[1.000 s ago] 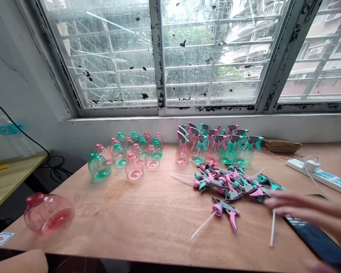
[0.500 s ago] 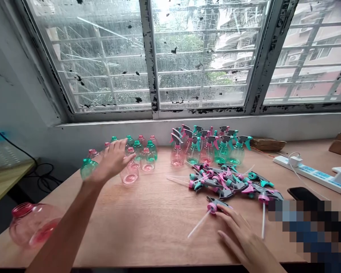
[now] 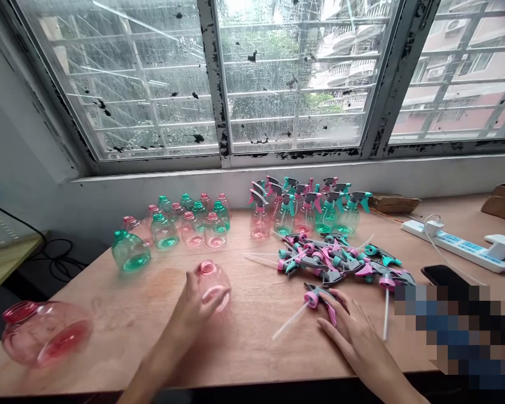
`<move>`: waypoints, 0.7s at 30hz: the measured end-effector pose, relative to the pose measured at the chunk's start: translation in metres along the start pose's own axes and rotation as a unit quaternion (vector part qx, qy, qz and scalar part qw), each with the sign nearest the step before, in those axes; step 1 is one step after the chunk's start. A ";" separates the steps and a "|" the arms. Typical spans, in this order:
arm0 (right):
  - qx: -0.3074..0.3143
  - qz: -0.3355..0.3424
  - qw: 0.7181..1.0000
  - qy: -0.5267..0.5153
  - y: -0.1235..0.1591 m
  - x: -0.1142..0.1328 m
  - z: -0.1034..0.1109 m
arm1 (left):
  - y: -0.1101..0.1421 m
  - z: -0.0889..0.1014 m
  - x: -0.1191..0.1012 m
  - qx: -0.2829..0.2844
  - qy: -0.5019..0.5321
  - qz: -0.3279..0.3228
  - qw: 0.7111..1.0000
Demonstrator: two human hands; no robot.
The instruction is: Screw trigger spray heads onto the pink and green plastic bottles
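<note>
My left hand [image 3: 197, 306] is closed around the side of a clear pink bottle [image 3: 214, 280] with an uncapped neck, a little in front of the bottle group. My right hand [image 3: 349, 325] has its fingers over a grey and pink trigger spray head [image 3: 312, 297], whose pale tube points toward the front left. Behind that hand lies a heap of pink, green and grey spray heads [image 3: 328, 261]. Open pink and green bottles [image 3: 165, 233] stand at the back left. Bottles with spray heads fitted [image 3: 305, 219] stand close together at the back middle.
A large pink bottle [image 3: 46, 334] is at the front left of the wooden table [image 3: 244, 342]. A white power strip [image 3: 454, 244], a black phone [image 3: 446, 275] and cardboard boxes [image 3: 503, 202] are on the right. Windows [image 3: 294, 84] rise behind the table.
My left hand has come from the bottle group toward the front right, bringing a pink bottle with it. My right hand stays at the same spray head. The view has shifted slightly.
</note>
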State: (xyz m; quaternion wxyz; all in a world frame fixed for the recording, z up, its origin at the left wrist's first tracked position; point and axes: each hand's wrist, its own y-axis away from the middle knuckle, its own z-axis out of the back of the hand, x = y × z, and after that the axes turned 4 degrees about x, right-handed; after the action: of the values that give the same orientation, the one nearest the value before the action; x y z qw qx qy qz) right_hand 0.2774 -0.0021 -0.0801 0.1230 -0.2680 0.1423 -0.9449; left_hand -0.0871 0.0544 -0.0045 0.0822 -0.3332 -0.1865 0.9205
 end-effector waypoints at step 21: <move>-0.354 0.059 0.931 -0.071 -0.018 0.020 0.058 | 0.062 -0.048 -0.046 -0.002 -0.124 -0.230 0.965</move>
State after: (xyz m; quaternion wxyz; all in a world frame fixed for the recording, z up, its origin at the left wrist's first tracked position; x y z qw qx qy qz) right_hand 0.2895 -0.0030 -0.0178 0.0850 -0.3515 0.4742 -0.8028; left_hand -0.0231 -0.0014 -0.0363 0.2675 -0.1644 -0.2691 0.9105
